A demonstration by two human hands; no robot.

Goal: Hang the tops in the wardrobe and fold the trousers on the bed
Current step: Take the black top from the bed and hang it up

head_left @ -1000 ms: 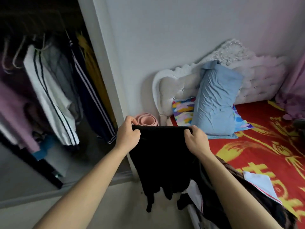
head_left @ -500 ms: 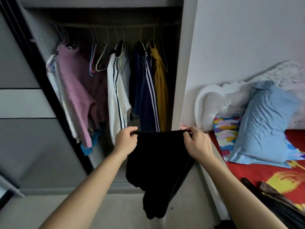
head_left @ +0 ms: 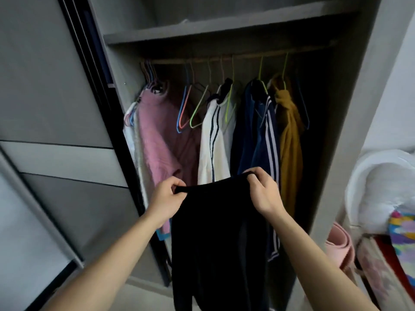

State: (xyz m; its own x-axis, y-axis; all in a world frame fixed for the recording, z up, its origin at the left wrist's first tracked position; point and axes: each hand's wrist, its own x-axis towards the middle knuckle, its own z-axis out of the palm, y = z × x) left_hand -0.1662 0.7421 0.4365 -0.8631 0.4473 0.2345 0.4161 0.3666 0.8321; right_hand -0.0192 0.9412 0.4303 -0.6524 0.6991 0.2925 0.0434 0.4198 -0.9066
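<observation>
A black garment (head_left: 215, 239) hangs stretched between both hands in front of the open wardrobe (head_left: 224, 32). My left hand (head_left: 165, 204) grips its top edge at the left corner, and my right hand (head_left: 261, 191) pinches the same edge at the right corner. The cloth drops down past the bottom of the view. Behind it, on the rail (head_left: 242, 57), hang a pink top (head_left: 157, 140), a white striped top (head_left: 213, 140), a navy striped jacket (head_left: 256, 135) and a mustard top (head_left: 289, 140). Empty hangers (head_left: 190, 108) dangle between the pink and white tops.
The sliding wardrobe door (head_left: 51, 131) stands at the left. A shelf (head_left: 202, 30) runs above the rail. At the right are the white headboard (head_left: 381, 189), a rolled pink mat (head_left: 339, 248), a colourful pillow (head_left: 402, 230) and the bed's edge (head_left: 381, 272).
The view has swung left from the bed to face the wardrobe. Both hands have carried the black garment along and lifted it toward the hanging clothes.
</observation>
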